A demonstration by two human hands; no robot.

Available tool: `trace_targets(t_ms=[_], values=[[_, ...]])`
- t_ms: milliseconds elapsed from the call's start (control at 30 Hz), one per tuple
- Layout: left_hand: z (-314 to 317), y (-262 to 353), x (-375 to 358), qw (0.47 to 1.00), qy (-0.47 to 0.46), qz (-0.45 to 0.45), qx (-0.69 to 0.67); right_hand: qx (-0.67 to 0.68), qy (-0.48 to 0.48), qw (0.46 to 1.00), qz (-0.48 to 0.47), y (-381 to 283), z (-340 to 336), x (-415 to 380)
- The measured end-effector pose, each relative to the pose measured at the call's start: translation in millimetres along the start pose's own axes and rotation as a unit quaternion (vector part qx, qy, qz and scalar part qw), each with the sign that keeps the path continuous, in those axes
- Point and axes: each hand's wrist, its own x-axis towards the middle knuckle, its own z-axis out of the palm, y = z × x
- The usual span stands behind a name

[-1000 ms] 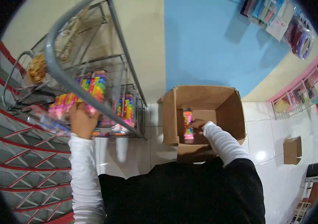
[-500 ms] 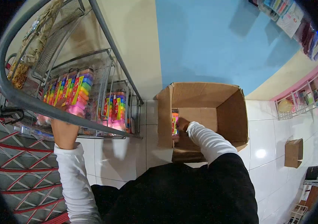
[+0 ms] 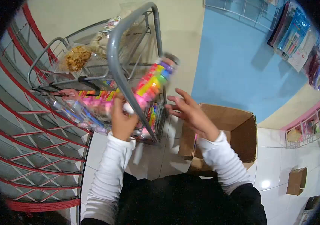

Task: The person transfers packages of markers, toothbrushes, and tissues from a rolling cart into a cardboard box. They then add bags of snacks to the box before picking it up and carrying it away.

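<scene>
A rainbow-coloured pack (image 3: 153,82) with a red and yellow label is held tilted by my left hand (image 3: 123,120) at the grey wire rack (image 3: 116,47). My right hand (image 3: 192,114) is raised just right of the pack, fingers spread, touching nothing. More pink and multicoloured packs (image 3: 96,100) lie on the rack's shelf behind and left of my left hand. Below my right hand stands an open cardboard box (image 3: 242,135); something pink shows at its left inner side, mostly hidden by my right hand and the flap.
Bagged brown snacks (image 3: 78,58) lie on the rack's upper basket. A red and grey folding gate (image 3: 36,157) is at left. Goods hang on the blue wall at upper right. A small carton (image 3: 297,181) sits on the tiled floor at right.
My left hand has brought a pack up out of the rack's basket. My right hand has come out of the box, empty, and moved up beside it. The view has shifted left.
</scene>
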Motion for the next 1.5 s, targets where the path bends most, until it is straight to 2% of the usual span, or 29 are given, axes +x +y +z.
trace_targets(t_ms=[67,133,200,333,433,500,533,567,600,633,700,767,800,833,900,967,1033,1100,1133,1167,1233,1300,1333,1367,1400,1433,1467,1500], values=[[3.3,-1.9,4.8,0.996,-0.042,0.074,-0.003,0.029,0.006,1.0,-0.002,-0.4,26.3,14.4],[0.9,-2.8,10.0,0.994,-0.056,0.093,-0.01,0.058,0.012,0.998,-0.002,-1.5,41.8,24.3],[1.5,4.7,10.1,0.99,-0.085,0.096,-0.056,0.059,0.064,0.996,-0.007,0.8,48.7,30.2],[1.9,-1.9,12.0,0.987,-0.109,0.103,-0.062,0.123,0.065,0.99,-0.007,15.3,27.6,37.5],[1.4,-1.7,7.8,0.982,-0.124,0.081,-0.115,0.136,0.088,0.987,-0.015,12.4,2.4,30.2],[-3.0,1.0,4.8,0.981,-0.146,-0.033,-0.123,0.136,0.093,0.986,-0.018,7.8,-20.0,21.6],[-3.6,-2.4,3.4,0.99,-0.128,-0.001,-0.055,0.145,0.103,0.984,-0.019,2.4,-30.0,13.4],[-6.4,-4.8,4.0,0.989,-0.135,-0.004,-0.061,0.155,0.115,0.981,-0.019,-2.5,-42.3,4.3],[-11.8,-5.5,5.7,0.989,-0.135,0.056,0.031,0.147,0.11,0.983,-0.016,-6.5,-59.5,-6.7],[-18.0,-6.6,6.1,0.976,-0.136,0.113,0.124,0.111,0.123,0.986,0.003,-7.7,-83.8,-15.4],[-30.5,-9.0,5.9,0.963,-0.095,0.079,0.237,-0.01,0.133,0.991,0.0,-11.2,-127.1,-40.7],[-39.5,-22.1,11.2,0.947,-0.068,0.086,0.301,-0.101,0.099,0.984,0.105,-11.8,-172.1,-67.7],[-44.0,-29.5,14.3,0.948,-0.077,0.087,0.297,-0.257,0.098,0.943,0.188,6.4,-218.1,-74.0],[-48.6,-37.5,17.2,0.936,-0.071,0.078,0.336,-0.253,0.105,0.943,0.191,23.9,-234.7,-77.7],[-50.9,-48.7,17.4,0.921,-0.073,0.063,0.377,-0.333,0.077,0.875,0.343,65.8,-258.2,-91.8],[-49.4,-49.1,16.1,0.887,-0.06,0.061,0.455,-0.349,0.043,0.879,0.322,147.7,-307.6,-89.0],[-45.5,-45.5,12.3,0.897,-0.059,0.036,0.437,-0.46,-0.016,0.81,0.364,228.1,-358.5,-67.7],[-53.0,-52.6,12.1,0.852,-0.06,0.08,0.514,-0.575,-0.107,0.733,0.348,261.6,-361.2,-40.5],[-58.5,-59.4,11.8,0.833,-0.064,0.083,0.543,-0.576,-0.119,0.732,0.345,308.3,-403.2,-30.3],[-57.2,-56.5,11.4,0.828,-0.059,0.076,0.552,-0.531,-0.098,0.777,0.324,364.9,-425.9,-22.0],[-49.7,-47.5,13.3,0.851,-0.073,0.004,0.52,-0.428,-0.05,0.857,0.282,466.7,-471.6,-15.2],[-50.2,-50.3,15.3,0.846,-0.062,0.012,0.529,-0.315,0.007,0.918,0.239,549.4,-516.8,-11.3],[-49.8,-51.2,15.6,0.845,-0.056,0.023,0.532,0.111,-0.121,0.966,0.198,431.5,-442.0,-27.4],[-47.9,-48.6,15.5,0.843,-0.055,0.022,0.534,0.111,-0.123,0.966,0.2,418.6,-416.5,-26.7],[-44.9,-44.0,15.6,0.844,-0.053,0.016,0.534,-0.301,-0.025,0.938,0.168,419.2,-404.2,-30.8],[-42.5,-40.7,15.3,0.844,-0.052,0.009,0.534,-0.659,0.079,0.741,0.105,417.4,-394.2,-33.5],[-41.5,-39.5,15.4,0.843,-0.051,0.009,0.535,-0.571,0.072,0.802,0.158,379.9,-376.3,-34.6],[-41.0,-38.1,15.5,0.842,-0.047,0.01,0.537,-0.571,0.07,0.803,0.158,399.7,-392.4,-31.1]])
